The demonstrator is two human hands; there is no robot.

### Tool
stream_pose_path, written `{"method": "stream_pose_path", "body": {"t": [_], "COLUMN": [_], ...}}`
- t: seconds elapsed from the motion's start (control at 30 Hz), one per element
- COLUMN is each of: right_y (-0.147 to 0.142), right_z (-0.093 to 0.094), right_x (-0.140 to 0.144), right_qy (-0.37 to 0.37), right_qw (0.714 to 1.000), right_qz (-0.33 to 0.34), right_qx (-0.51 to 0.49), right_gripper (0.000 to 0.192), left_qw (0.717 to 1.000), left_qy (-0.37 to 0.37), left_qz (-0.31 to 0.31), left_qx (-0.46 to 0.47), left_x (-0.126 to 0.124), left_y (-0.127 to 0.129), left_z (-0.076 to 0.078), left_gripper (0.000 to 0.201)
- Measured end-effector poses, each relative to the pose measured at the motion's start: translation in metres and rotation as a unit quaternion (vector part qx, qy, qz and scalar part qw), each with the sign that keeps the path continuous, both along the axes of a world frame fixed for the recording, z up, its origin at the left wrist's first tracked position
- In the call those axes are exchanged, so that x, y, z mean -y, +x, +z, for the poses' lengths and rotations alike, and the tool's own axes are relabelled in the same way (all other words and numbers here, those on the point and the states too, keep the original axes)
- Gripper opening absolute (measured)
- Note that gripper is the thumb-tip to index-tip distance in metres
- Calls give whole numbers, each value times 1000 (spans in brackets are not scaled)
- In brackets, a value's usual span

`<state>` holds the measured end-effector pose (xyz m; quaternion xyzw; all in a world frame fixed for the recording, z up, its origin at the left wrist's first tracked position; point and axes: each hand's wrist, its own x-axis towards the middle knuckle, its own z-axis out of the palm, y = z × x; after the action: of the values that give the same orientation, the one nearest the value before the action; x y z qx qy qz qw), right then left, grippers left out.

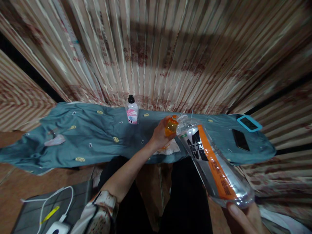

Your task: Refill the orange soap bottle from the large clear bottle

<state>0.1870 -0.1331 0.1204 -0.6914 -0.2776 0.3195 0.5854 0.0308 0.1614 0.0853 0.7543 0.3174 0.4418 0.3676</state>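
- Your left hand grips the orange cap over the teal cloth's near edge.
- Your right hand clasps the tilted clear drink bottle by its base; contents unclear.
- Pump bottle stands well apart.

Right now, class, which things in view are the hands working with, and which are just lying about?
In hand: clear plastic bottle with orange label, held by right hand; its orange cap, gripped by left hand.

Lying about: small pink-labelled pump bottle, black phone, teal-framed phone.

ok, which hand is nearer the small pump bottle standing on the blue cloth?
Left. The left hand grips the orange cap just right of the pump bottle; the right hand holds the big bottle's base, far lower right.
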Motion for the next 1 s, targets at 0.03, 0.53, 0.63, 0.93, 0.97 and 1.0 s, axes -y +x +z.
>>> {"method": "stream_pose_path", "body": {"t": [0.03,0.53,0.63,0.93,0.97,1.0], "right_y": [-1,-8,-11,0,1,3], "right_z": [-1,10,11,5,4,3], "right_x": [-1,-12,-12,-11,-10,-10], "right_qy": [9,31,36,62,63,63], "right_qw": [1000,996,997,995,995,995], "right_qz": [5,-13,-7,4,2,0], "right_qx": [0,-80,-73,-79,-84,-83], "right_gripper": [59,74,74,53,55,58], "left_qw": [1000,995,992,990,991,991], "left_qy": [-10,-91,-117,-122,-118,-117], "left_qz": [10,10,7,1,2,6], "left_qx": [-1,42,57,67,64,60], "left_x": [0,10,10,11,12,12], "left_y": [0,0,0,2,2,1], "left_z": [-1,-1,-5,-15,-14,-14], "left_gripper": [80,71,77,88,88,89]}}
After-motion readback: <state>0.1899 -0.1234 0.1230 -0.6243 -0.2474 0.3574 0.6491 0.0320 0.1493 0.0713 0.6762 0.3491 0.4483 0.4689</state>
